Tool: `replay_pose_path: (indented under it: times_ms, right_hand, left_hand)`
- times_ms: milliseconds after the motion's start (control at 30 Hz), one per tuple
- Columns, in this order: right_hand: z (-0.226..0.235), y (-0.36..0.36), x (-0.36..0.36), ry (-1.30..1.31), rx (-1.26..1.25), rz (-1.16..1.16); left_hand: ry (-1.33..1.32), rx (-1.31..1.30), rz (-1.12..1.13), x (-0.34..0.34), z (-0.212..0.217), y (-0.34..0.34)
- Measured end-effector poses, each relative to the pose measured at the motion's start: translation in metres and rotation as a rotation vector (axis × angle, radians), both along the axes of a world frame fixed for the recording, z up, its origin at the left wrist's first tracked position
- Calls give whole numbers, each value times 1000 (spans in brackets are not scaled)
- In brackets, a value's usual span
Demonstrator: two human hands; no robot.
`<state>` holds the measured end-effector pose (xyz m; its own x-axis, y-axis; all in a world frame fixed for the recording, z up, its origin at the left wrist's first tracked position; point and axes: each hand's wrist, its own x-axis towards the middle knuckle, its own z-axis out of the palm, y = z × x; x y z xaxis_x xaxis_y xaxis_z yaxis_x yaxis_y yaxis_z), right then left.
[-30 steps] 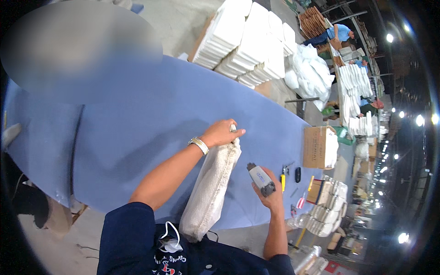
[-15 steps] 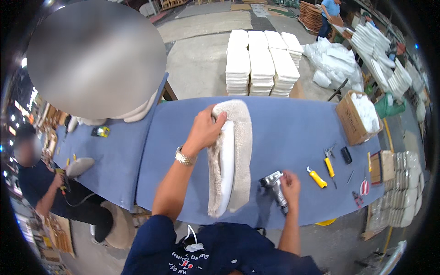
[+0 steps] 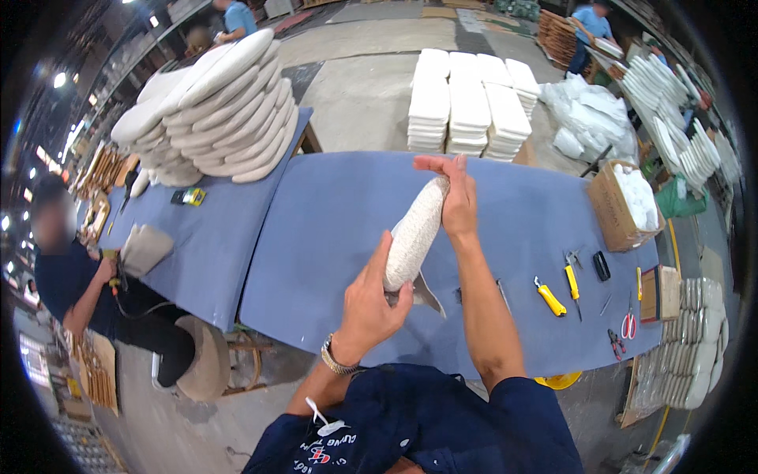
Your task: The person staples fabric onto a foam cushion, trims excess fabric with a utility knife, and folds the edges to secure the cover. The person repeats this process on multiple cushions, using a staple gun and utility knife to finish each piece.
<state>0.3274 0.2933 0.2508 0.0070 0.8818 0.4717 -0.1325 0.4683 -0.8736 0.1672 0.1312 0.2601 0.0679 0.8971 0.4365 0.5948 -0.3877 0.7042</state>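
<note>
Both my hands are on a light grey, fabric-covered cushion (image 3: pixel 416 237), held tilted on edge above the blue table (image 3: pixel 316 229). My left hand (image 3: pixel 373 306) grips its near end, fingers along the left side and thumb on the right. My right hand (image 3: pixel 460 201) lies against the far end, its fingers stretched out and bent over toward the left. A loose fabric flap (image 3: pixel 429 295) hangs below the cushion. Behind my right forearm lies a metal hand tool (image 3: pixel 502 292), mostly hidden.
Yellow-handled tools (image 3: pixel 550 300), red scissors (image 3: pixel 628 325) and pliers (image 3: pixel 616 343) lie on the right. A cardboard box (image 3: pixel 620 209) stands behind them. Stacked cushions (image 3: pixel 229 118) fill the left table, where a co-worker (image 3: pixel 71 276) sits with a tool. White pads (image 3: pixel 470 110) are piled beyond the table.
My right hand has let go of the metal tool and moved up to the cushion. The cushion has turned so its covered side shows. My left hand has shifted to its near end.
</note>
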Motion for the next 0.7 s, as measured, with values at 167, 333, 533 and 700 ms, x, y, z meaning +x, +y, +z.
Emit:
replay_pose_path:
  times_ms: [167, 333, 533, 700]
  right_hand:
    - [15, -4, -35, -199, 258, 61]
    - [29, -4, -44, -519, 610, 8]
    - [30, 2, -58, -616, 473, -149]
    - [48, 23, -64, -715, 162, 2]
  left_hand:
    - [70, 3, 137, -33, 20, 21]
    - [68, -130, 147, -72, 39, 32]
    - [237, -139, 63, -76, 46, 44]
    - [247, -49, 23, -75, 40, 45]
